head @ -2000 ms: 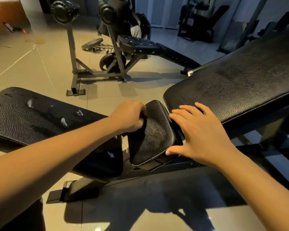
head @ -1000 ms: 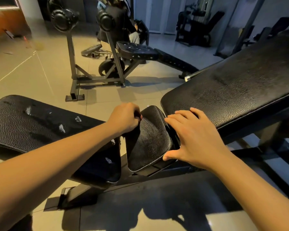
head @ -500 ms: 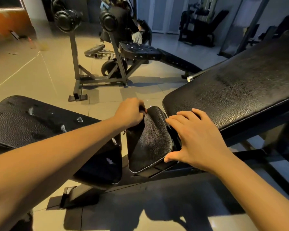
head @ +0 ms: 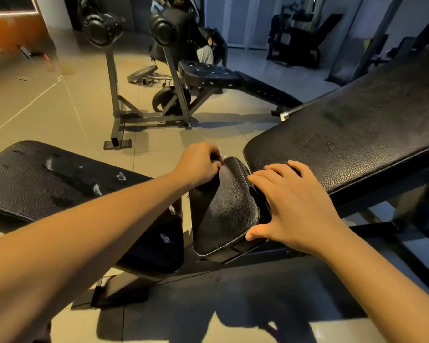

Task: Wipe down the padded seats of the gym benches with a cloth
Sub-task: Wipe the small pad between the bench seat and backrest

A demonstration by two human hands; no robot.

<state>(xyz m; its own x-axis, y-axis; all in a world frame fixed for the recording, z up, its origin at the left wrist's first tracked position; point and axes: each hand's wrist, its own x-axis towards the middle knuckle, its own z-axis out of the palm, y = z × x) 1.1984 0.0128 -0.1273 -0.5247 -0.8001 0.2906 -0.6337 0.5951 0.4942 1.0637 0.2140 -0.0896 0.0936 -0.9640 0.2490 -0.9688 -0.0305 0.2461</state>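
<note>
**Black Grained Seat Pad Flanked by Both Hands**

Black grained vinyl covers the small seat pad (head: pixel 224 209), which sits tilted in the lower centre of the frame. It lies between two larger pads.

- The worn pad (head: pixel 60 184) stretches from the left edge and shows pale torn spots in its skin.
- The long back pad (head: pixel 357 129) rises toward the upper right.

The left hand (head: pixel 198 164) is curled into a fist at the seat pad's upper left corner, knuckles up. A small pale bit shows at its fingertips, but I cannot tell what it grips, if anything.

The right hand (head: pixel 295 206) lies flat and spread on the pad's right side. Its fingers reach into the gap below the back pad, and its thumb rests against the pad's lower right corner.

A dark metal frame (head: pixel 124 285) runs under the pads to the tiled floor (head: pixel 60 115). In the upper centre of the frame stands a second bench (head: pixel 208 75) on a rack with round weight plates (head: pixel 102 28).
</note>
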